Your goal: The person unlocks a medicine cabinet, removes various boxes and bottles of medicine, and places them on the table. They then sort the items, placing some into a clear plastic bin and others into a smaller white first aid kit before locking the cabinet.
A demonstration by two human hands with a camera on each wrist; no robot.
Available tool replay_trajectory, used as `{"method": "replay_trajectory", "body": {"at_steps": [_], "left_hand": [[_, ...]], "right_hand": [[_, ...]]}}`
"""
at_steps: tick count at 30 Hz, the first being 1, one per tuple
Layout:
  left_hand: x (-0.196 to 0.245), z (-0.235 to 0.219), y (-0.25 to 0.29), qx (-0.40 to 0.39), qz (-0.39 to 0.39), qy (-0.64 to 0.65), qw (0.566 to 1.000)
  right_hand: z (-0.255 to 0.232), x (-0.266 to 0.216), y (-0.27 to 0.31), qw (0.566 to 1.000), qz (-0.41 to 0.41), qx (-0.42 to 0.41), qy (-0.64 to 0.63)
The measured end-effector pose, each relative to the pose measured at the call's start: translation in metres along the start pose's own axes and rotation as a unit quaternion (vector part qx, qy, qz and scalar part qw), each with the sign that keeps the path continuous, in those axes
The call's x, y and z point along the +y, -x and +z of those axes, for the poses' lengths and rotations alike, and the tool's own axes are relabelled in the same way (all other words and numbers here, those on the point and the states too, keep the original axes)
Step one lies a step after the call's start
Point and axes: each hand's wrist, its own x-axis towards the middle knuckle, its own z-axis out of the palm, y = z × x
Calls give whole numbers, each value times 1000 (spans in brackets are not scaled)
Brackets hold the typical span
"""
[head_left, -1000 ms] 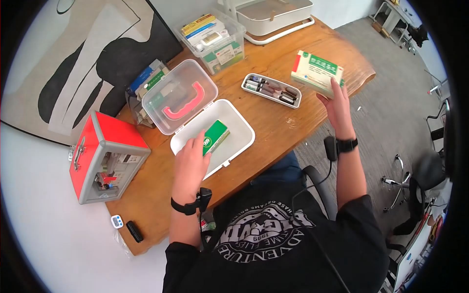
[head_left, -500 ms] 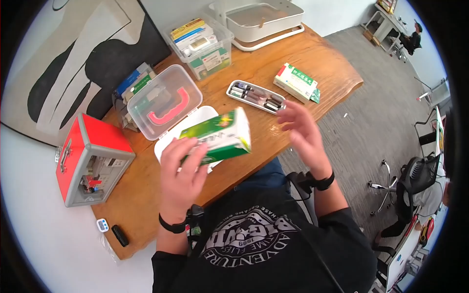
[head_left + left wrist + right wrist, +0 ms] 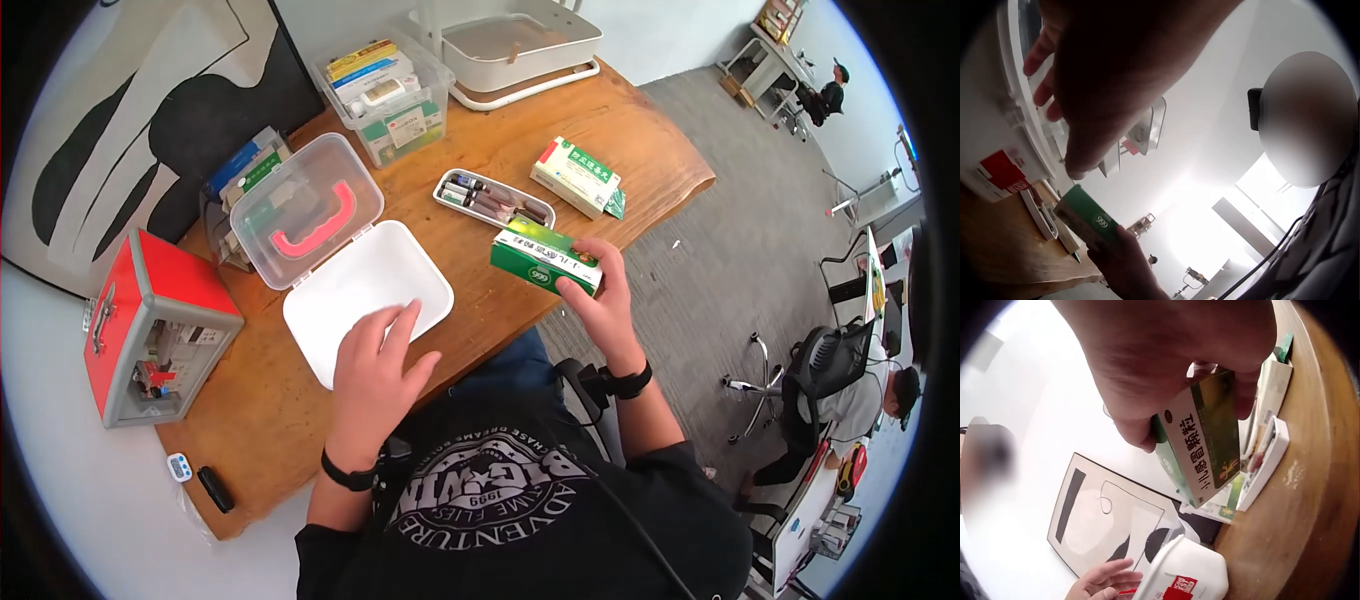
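Observation:
In the head view my right hand grips one end of a green and white box above the table, beside the tray of small items. The right wrist view shows the same box between the thumb and fingers of that hand. My left hand, fingers spread and holding nothing, hovers over the near edge of the white case, whose clear lid with a pink handle stands open. A cream and green box lies behind the tray, a green packet against it.
A red and silver case stands at the left, with a small white timer and a black object near it. At the back are a clear bin of boxes and a white rack. Two people sit farther off.
The cream box went from my right hand onto the table. My left hand lifted the green box out of the white case; my right hand now holds it, and my left has let go.

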Motion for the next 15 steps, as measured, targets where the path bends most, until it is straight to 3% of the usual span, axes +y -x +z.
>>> {"method": "replay_trajectory", "body": {"at_steps": [2, 4, 6, 8, 10, 15], "left_hand": [[-6, -2, 13, 5, 0, -36, 999], [-12, 1, 26, -51, -67, -29, 996], [-10, 2, 29, -24, -66, -49, 996], [-8, -1, 31, -29, -92, -51, 994], [-10, -3, 33, -26, -97, -46, 994], [-17, 1, 35, 7, -84, -36, 996]], "right_hand": [[9, 9, 2, 997, -4, -23, 69], [26, 14, 3, 998, -3, -41, 48], [44, 15, 1, 983, -117, -45, 136], [53, 26, 2, 976, -110, -79, 169], [56, 30, 2, 934, -167, -103, 298], [59, 19, 0, 944, -148, -99, 278]]}}
